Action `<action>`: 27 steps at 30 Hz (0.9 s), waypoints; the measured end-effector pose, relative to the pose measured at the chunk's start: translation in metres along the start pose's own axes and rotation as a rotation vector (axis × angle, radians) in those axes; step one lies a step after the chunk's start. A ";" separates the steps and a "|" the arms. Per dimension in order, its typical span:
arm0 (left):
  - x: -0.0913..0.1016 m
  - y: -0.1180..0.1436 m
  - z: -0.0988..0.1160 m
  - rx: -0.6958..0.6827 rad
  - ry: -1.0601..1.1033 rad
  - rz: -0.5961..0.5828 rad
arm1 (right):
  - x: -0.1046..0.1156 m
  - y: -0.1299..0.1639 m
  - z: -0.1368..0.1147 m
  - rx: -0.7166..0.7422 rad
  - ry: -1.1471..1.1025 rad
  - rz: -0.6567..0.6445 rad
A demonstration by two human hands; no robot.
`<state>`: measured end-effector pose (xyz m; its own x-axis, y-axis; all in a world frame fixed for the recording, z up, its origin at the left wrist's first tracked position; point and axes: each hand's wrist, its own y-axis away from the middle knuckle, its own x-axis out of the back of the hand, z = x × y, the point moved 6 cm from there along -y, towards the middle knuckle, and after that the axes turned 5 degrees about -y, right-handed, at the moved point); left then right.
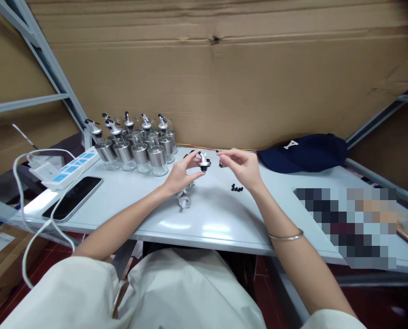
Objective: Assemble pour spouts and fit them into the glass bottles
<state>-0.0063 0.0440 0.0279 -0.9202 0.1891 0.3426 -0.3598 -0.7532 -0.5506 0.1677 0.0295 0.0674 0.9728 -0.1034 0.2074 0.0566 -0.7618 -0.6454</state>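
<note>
My left hand (pixel 182 173) holds a bottle pourer (pixel 204 162) upright between thumb and fingers. The pourer has a silver spout and a black ribbed stopper below. To its right, my right hand (pixel 241 167) is closed in a pinch, with a small black part (pixel 217 151) showing at the fingertips; its exact shape is too small to make out. A few more silver pourer parts (pixel 184 201) lie on the table under my left hand, partly hidden by it. Several small black pieces (pixel 237 188) sit in a little group below my right hand.
Glass-and-steel oil bottles (pixel 142 157), several topped with pourers, stand at the back left. A power strip (pixel 75 167) with white cables and a black phone (pixel 74 198) lie left on the white table (pixel 149 228). A navy cap (pixel 305 153) rests back right, near a blurred-out patch. Cardboard (pixel 224 91) walls the back.
</note>
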 end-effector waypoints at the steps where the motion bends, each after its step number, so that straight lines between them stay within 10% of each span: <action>1: 0.001 0.000 -0.001 0.022 0.015 0.014 | 0.009 -0.002 0.003 -0.023 0.018 0.071; 4: 0.000 -0.001 -0.005 0.150 0.132 0.033 | 0.030 -0.006 0.015 -0.064 0.199 0.213; 11: -0.013 0.006 -0.013 0.561 0.555 0.049 | 0.034 -0.015 0.063 -0.178 0.701 0.013; 20: -0.016 0.007 -0.012 0.581 0.560 -0.008 | 0.011 -0.060 0.131 -0.203 0.968 -0.493; 27: -0.017 0.005 -0.011 0.610 0.628 0.023 | -0.005 -0.068 0.159 -0.283 0.965 -0.550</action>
<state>0.0057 0.0439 0.0111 -0.9055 0.3464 -0.2450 -0.3603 -0.9328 0.0129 0.1946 0.1831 -0.0069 0.2472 -0.0660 0.9667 0.2500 -0.9596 -0.1294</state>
